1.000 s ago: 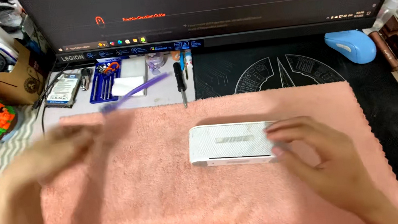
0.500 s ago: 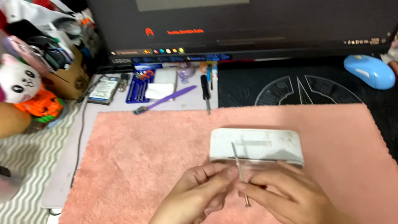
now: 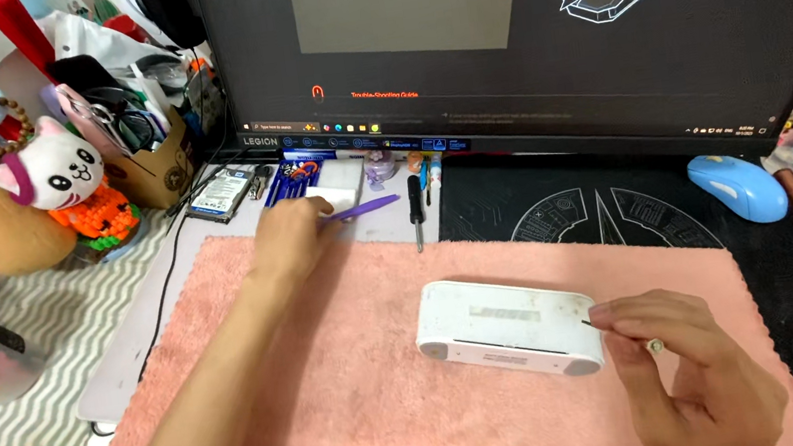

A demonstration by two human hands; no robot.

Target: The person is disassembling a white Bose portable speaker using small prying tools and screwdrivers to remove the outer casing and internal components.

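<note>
So, left hand [image 3: 290,238] is up at 11 o'clock on the pink towel [image 3: 337,392], fingers closed on a purple tool [image 3: 361,208]. The white box [image 3: 507,327] lies mid-towel. Right hand [image 3: 680,360], at 4 o'clock, pinches a thin metal pin [image 3: 590,323] touching the box's right end.

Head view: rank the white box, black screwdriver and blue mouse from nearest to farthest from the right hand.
From the right hand:
1. White box, just left of its fingertips, on the pink towel.
2. Blue mouse, behind it on the black mat.
3. Black screwdriver, far left, near the monitor.
</note>
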